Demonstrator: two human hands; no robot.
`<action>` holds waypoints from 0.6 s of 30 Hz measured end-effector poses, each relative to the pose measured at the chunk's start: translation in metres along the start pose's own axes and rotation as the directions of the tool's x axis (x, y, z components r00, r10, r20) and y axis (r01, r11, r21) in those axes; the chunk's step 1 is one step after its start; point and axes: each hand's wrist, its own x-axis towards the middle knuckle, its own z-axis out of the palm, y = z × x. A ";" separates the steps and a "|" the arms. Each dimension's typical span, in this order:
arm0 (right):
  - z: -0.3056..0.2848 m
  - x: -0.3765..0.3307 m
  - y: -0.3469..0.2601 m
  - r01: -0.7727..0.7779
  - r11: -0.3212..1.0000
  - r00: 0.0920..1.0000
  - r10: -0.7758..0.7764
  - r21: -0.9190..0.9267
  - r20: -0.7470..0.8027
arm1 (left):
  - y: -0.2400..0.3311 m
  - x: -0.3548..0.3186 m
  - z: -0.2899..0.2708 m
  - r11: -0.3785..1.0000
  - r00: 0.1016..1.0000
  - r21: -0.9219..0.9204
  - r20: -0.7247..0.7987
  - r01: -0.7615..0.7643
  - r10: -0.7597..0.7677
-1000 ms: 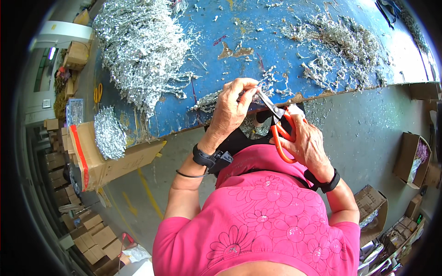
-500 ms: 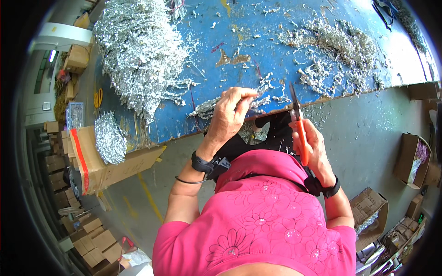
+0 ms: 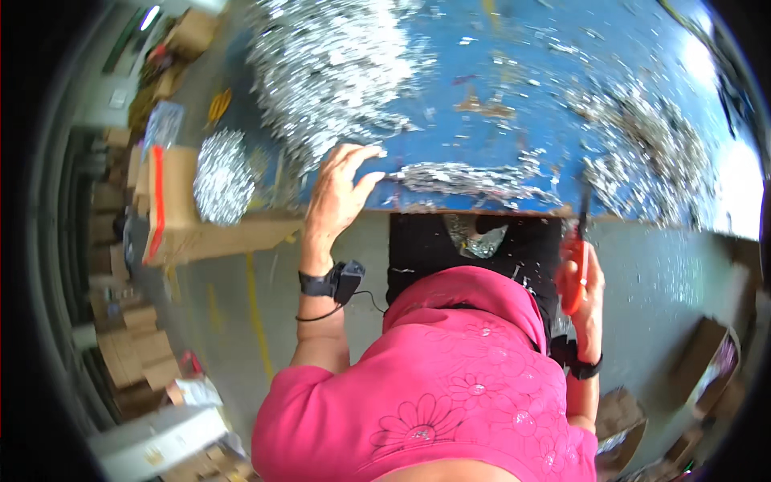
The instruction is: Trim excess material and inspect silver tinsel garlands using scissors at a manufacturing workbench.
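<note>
My left hand [image 3: 337, 193] is over the table's near edge, thumb and fingers apart with nothing visible between them. Just right of its fingertips, a thin bunch of silver tinsel [image 3: 474, 180] lies along the edge of the blue table [image 3: 450, 132]. Beyond the hand rises a big heap of silver tinsel [image 3: 337, 72], blurred by motion. My right hand [image 3: 593, 285] is closed around orange-handled scissors [image 3: 575, 291], their dark blades pointing away from me at the table edge. Whether the blades are parted is too blurred to tell.
Loose silver scraps [image 3: 650, 153] are spread over the table's right side. At the left, a cardboard box [image 3: 217, 238] stands against the table with a silver tinsel bundle [image 3: 225, 178] on it. Yellow-handled scissors [image 3: 218, 104] lie behind. Another open box [image 3: 711, 357] sits on the floor at right.
My left hand has moved left, away from the tinsel strip, and its pinched fingers have opened. The right hand, still holding the scissors, has shifted right and slightly toward me. The view has shifted too.
</note>
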 end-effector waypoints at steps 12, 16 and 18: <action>0.004 0.012 -0.001 0.049 0.994 0.999 -0.050 -0.096 -0.003 | -0.011 -0.020 0.004 0.883 0.982 -0.469 -0.178 -0.028 -0.064; 0.007 0.005 -0.001 0.115 0.993 0.991 -0.118 -0.032 -0.070 | -0.026 -0.055 -0.044 0.503 0.919 -0.850 -0.312 -0.157 -0.240; 0.005 0.005 -0.001 0.241 0.966 0.969 -0.245 -0.090 -0.034 | -0.035 -0.080 -0.078 0.569 0.823 -0.801 -0.444 -0.188 -0.354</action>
